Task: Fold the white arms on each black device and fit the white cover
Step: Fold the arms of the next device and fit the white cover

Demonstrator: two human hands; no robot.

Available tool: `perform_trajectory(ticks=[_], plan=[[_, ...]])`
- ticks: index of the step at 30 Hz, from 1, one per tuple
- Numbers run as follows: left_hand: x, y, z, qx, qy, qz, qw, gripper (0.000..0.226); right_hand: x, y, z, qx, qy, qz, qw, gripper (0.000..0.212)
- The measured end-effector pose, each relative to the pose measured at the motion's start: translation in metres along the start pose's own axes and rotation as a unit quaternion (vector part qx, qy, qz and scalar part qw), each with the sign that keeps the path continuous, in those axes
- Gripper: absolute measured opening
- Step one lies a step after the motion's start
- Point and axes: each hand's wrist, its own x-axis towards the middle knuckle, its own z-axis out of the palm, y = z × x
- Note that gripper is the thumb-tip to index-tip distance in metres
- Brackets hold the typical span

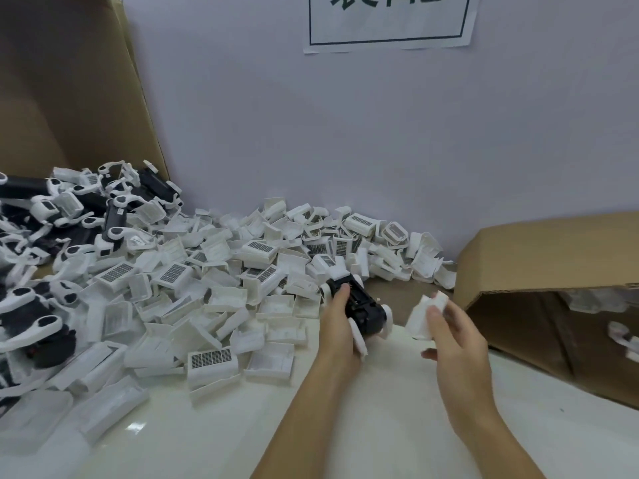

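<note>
My left hand (340, 335) grips a black device (363, 304) just above the white table, thumb along its top; its white arms lie against its sides. My right hand (456, 335) holds a white cover (424, 318) a short way to the right of the device, apart from it. A big heap of loose white covers (221, 281) spreads over the table's left and middle. More black devices with white arms (79, 216) are piled at the far left.
A tall cardboard sheet (69, 91) leans at the back left. An open cardboard box (553, 271) lies on its side at the right with white parts inside. The white table (345, 426) shows bare in front. A paper sign (390, 22) hangs on the wall.
</note>
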Motion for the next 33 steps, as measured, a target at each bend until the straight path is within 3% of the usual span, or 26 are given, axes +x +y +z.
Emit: perform_trajectory(ticks=[2,5,9,11,13,18,21,24,26,33], plan=[[-0.001,0.005,-0.003,-0.016,-0.014,0.002,1.000,0.026,0.002,0.012,-0.005,-0.039,0.018,-0.015,0.999,0.035],[-0.002,0.011,-0.005,-0.032,-0.024,-0.003,0.999,0.027,0.007,0.022,-0.011,-0.188,-0.005,-0.082,0.979,0.044],[-0.005,0.016,-0.007,-0.015,-0.005,-0.017,1.000,0.026,0.009,0.028,-0.020,-0.404,-0.105,-0.198,0.887,0.059],[-0.005,0.016,-0.006,-0.011,-0.002,-0.018,1.000,0.024,0.010,0.030,-0.021,-0.461,-0.131,-0.194,0.856,0.073],[-0.004,0.015,-0.006,-0.008,0.001,-0.019,1.000,0.023,0.009,0.031,-0.022,-0.459,-0.153,-0.172,0.858,0.074],[-0.003,0.014,-0.007,-0.003,-0.002,-0.009,1.000,0.024,0.005,0.025,-0.023,-0.371,-0.135,-0.134,0.909,0.042],[-0.003,0.013,-0.007,0.010,-0.005,-0.005,1.000,0.023,0.000,0.023,-0.018,-0.418,-0.069,-0.180,0.888,0.019],[-0.004,0.013,-0.008,0.028,-0.019,0.004,0.999,0.025,-0.005,0.019,-0.013,-0.512,-0.023,-0.138,0.847,0.049],[-0.006,0.012,-0.007,0.044,-0.040,0.014,0.998,0.025,-0.008,0.016,-0.009,-0.532,-0.033,-0.075,0.843,0.054],[-0.007,0.009,-0.008,0.097,-0.079,0.071,0.990,0.029,-0.004,0.024,-0.009,-0.441,-0.038,-0.064,0.895,0.059]])
